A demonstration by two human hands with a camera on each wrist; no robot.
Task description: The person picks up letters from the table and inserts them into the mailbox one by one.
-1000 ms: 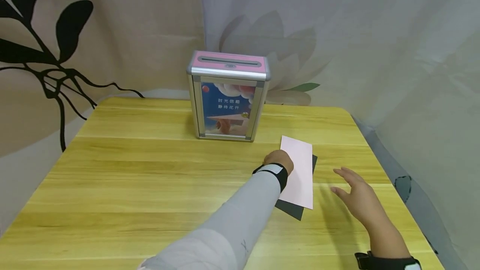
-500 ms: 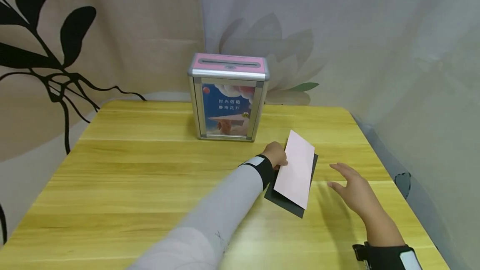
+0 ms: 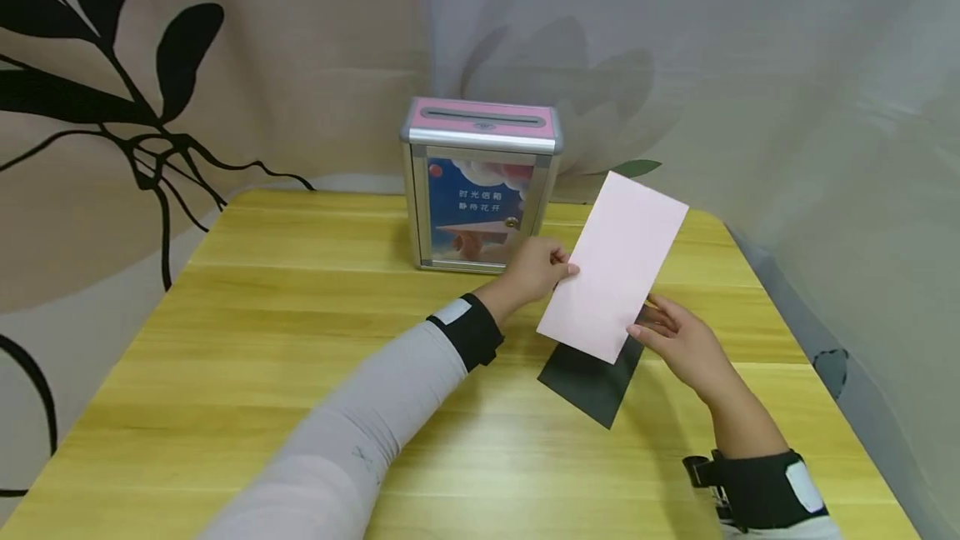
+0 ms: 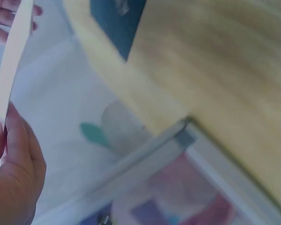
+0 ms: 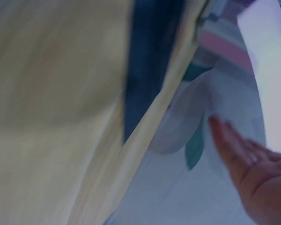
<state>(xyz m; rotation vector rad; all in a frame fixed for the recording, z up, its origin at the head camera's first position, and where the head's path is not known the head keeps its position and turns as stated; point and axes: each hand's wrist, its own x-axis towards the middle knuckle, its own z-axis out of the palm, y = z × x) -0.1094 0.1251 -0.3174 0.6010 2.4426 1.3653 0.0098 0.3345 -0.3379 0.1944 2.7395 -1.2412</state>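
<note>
A pale pink paper rectangle (image 3: 615, 265) is held up, tilted, above the table. My left hand (image 3: 532, 269) pinches its left edge between thumb and fingers, as the left wrist view also shows (image 4: 18, 173). At its lower right edge is my right hand (image 3: 686, 348), thumb in front and fingers reaching behind. In the right wrist view those fingers (image 5: 239, 154) look extended, with a gap to the paper (image 5: 269, 65). A dark, flat paper rectangle (image 3: 592, 382) lies below on the table, partly covered by the pink one in the head view.
Behind my left hand stands a silver-framed box (image 3: 480, 190) with a pink slotted top and a picture front with a small lock. The wooden table (image 3: 300, 357) ends near a printed curtain (image 3: 337, 65) at the back.
My left hand has lifted the pink paper off the dark one, up and away. The right hand has moved left to the paper's right edge.
</note>
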